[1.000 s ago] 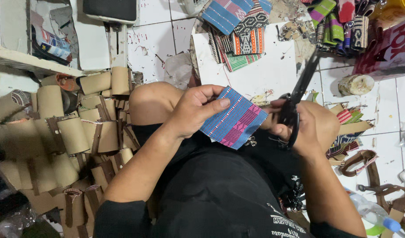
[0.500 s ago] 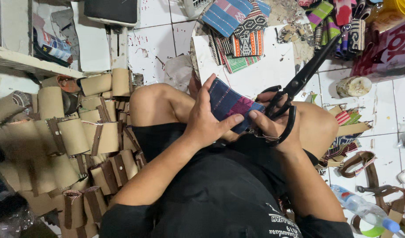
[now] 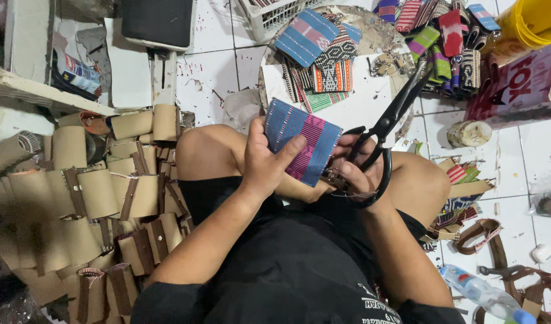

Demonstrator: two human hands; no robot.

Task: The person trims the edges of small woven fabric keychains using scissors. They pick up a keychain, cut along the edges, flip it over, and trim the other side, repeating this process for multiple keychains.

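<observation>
I sit on a white tiled floor with my knees apart. My left hand (image 3: pixel 264 167) grips a small rectangular pouch of blue, purple and pink striped woven cloth (image 3: pixel 308 137), thumb across its front, held upright over my lap. My right hand (image 3: pixel 354 174) holds large black scissors (image 3: pixel 388 123) by the handle loops; the blades point up and to the right, away from the pouch. My right fingers also touch the pouch's lower right edge.
A heap of brown cardboard sleeves (image 3: pixel 89 192) lies at my left. Finished woven pieces (image 3: pixel 320 57) rest on a white board ahead. Striped straps (image 3: pixel 443 36), a yellow bucket (image 3: pixel 536 21), a tape roll (image 3: pixel 469 133) and a plastic bottle (image 3: pixel 482 294) lie at right.
The pouch was turned from lying flat by my right knee to upright in front of me. Both hands came together and rose slightly; the scissors stayed in my right hand.
</observation>
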